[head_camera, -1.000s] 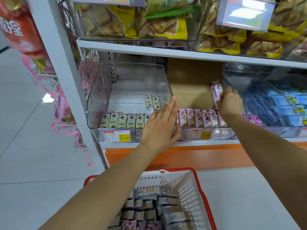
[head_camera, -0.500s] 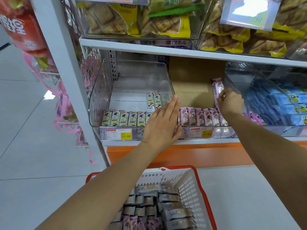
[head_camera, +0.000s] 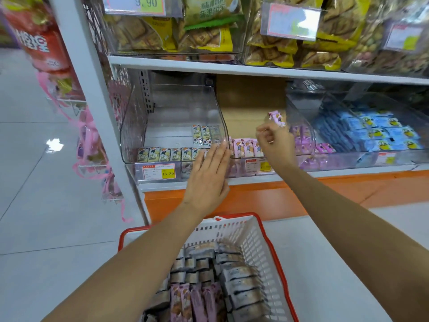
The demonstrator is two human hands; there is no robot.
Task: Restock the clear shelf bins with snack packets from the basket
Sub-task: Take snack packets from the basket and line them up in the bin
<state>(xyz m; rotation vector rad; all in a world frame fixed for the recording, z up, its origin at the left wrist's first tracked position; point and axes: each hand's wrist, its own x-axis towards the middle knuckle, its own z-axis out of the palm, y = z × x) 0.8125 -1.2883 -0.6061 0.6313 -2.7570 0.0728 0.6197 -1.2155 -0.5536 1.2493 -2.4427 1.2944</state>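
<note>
At mid-frame the left hand [head_camera: 209, 180] lay flat with straight fingers, its tips at the front right corner of the clear bin [head_camera: 171, 105]. The bin held a front row of cream-and-green packets [head_camera: 167, 154]. Right of it, the right hand [head_camera: 275, 145] curled round a pink snack packet [head_camera: 276, 117] above a row of pink packets [head_camera: 246, 148]. At the bottom of the frame, a red-rimmed white basket [head_camera: 262, 238] held grey packets [head_camera: 241, 277] and some pink ones.

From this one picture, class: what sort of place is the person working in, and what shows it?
Most likely a shop's snack aisle: clear shelf bins hold rows of packets, price tags sit on the bin fronts, and a basket of packets stands below.
</note>
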